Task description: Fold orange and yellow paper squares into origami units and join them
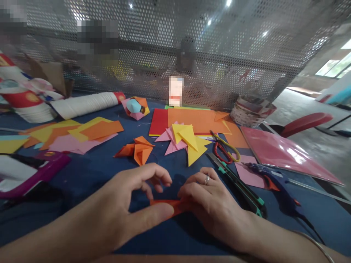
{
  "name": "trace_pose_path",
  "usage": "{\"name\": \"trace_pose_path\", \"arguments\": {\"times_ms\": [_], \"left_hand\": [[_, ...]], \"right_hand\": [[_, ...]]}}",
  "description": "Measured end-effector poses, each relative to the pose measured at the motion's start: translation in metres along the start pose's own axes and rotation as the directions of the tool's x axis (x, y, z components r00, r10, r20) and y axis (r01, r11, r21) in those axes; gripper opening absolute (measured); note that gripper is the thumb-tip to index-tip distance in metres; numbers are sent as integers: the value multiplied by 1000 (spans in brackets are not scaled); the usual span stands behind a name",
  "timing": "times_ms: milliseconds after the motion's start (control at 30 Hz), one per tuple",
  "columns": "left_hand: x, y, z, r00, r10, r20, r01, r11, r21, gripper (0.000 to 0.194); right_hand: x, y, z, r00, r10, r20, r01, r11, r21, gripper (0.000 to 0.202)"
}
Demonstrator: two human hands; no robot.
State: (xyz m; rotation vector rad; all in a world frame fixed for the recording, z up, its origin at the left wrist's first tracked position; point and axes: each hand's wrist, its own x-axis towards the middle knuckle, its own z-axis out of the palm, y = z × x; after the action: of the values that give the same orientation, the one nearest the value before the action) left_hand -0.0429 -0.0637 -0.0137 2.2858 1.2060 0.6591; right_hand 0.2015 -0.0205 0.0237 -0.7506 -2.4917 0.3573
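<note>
Between my hands, low over the blue table, is a small folded piece of orange paper [177,207]. My left hand [137,197] has its thumb along the paper's left part, with the fingers curved above and behind it. My right hand [208,201], a ring on one finger, closes over the right end and hides it. Just beyond my left hand stand folded orange paper pieces [141,149]. Pink and yellow folded paper triangles [188,140] lie in a loose pile in front of my right hand.
To the right lie scissors [227,150], a green utility knife [238,184], a glue gun [282,190] and a pink plastic packet [287,153]. Coloured sheets [192,120] and a paper ball [135,107] are farther back. Paper cups [85,104] lie left, before a perforated metal panel [153,36].
</note>
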Motion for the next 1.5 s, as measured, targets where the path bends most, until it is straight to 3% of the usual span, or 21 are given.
{"name": "trace_pose_path", "arguments": {"times_ms": [33, 133, 233, 367, 667, 867, 1200, 1267, 1333, 1367, 1433, 1500], "left_hand": [[20, 7, -16, 993, -111, 28, 113, 988, -109, 33], [54, 20, -38, 966, -184, 180, 232, 926, -299, 20], [54, 15, -35, 945, -195, 261, 284, 887, -364, 15], [49, 8, -30, 934, -219, 282, 321, 862, -392, 15], [65, 24, -22, 909, -282, 307, 373, 879, -297, 15], [67, 15, -16, 929, -287, 232, 342, 905, -252, 28], [57, -1, -10, 950, -292, 108, 292, 956, 21, 46], [52, 0, -8, 974, -219, 49, 214, 972, 100, 46], [47, 2, -7, 1000, 4, 9, -6, 976, 216, 46], [45, 4, -7, 988, 152, 20, -152, 951, 270, 46], [43, 9, -7, 910, 408, 69, -407, 853, 327, 41], [42, 14, -8, 855, 509, 101, -513, 798, 318, 31]], "right_hand": [[0, 1, 0, 1000, 0, -13, 0, 1000, -8, 10], [0, 4, 0, 999, -1, -37, 1, 1000, -9, 16], [-1, 6, 1, 1000, 5, -20, -5, 1000, -1, 22], [-2, 6, 1, 999, -3, -33, 3, 1000, -13, 25], [-3, 4, 1, 979, -193, -69, 180, 971, -160, 24], [-4, -2, -7, 949, -315, 29, 307, 896, -319, 29], [-14, 20, -7, 966, -223, 132, 252, 926, -281, 34], [-15, 22, -7, 967, -212, 142, 245, 929, -277, 35], [-15, 23, -7, 968, -203, 149, 238, 929, -282, 34], [-16, 23, -6, 968, -199, 151, 235, 930, -282, 34], [-16, 25, -6, 970, -187, 154, 223, 937, -270, 31], [-16, 25, -6, 972, -166, 167, 205, 947, -249, 30]]}}
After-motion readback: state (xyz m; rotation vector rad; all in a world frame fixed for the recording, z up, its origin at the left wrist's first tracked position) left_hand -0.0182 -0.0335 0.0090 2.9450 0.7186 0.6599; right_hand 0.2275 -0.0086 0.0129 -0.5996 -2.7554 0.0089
